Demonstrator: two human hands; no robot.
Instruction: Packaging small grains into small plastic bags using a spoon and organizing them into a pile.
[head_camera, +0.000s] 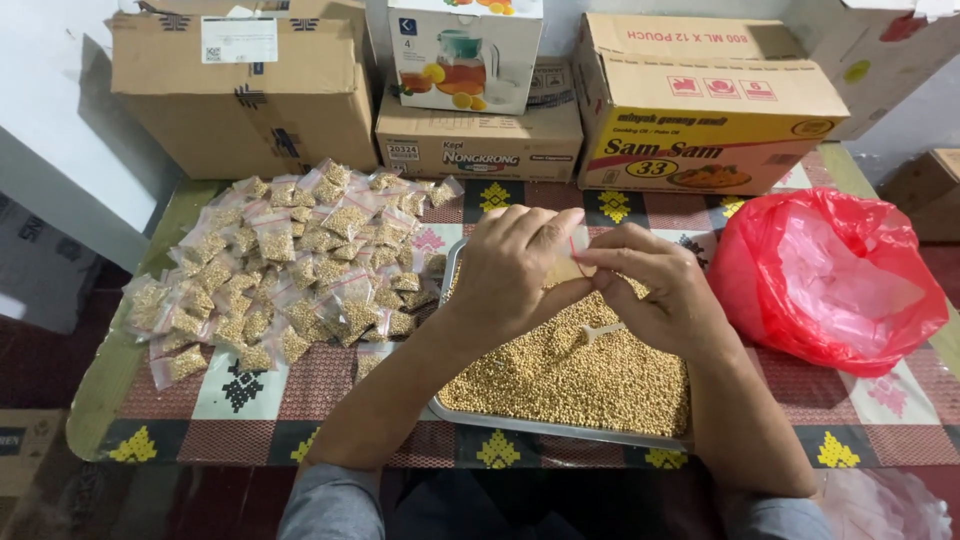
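My left hand (510, 270) and my right hand (655, 290) meet above a metal tray (560, 430) heaped with small tan seeds (590, 380). Between their fingertips they pinch a small clear plastic pouch (570, 262) partly filled with the same seeds. A white plastic spoon (603, 330) lies half sunk in the seeds just under my right hand. To the left of the tray lies a pile of several filled little seed pouches (290, 270) on the patterned tablecloth.
A red plastic bag (830, 280) with clear plastic inside sits right of the tray. Cardboard boxes (245, 90) line the table's far edge, with a white appliance box (465, 50) on one and a yellow-printed carton (700, 110) beside it.
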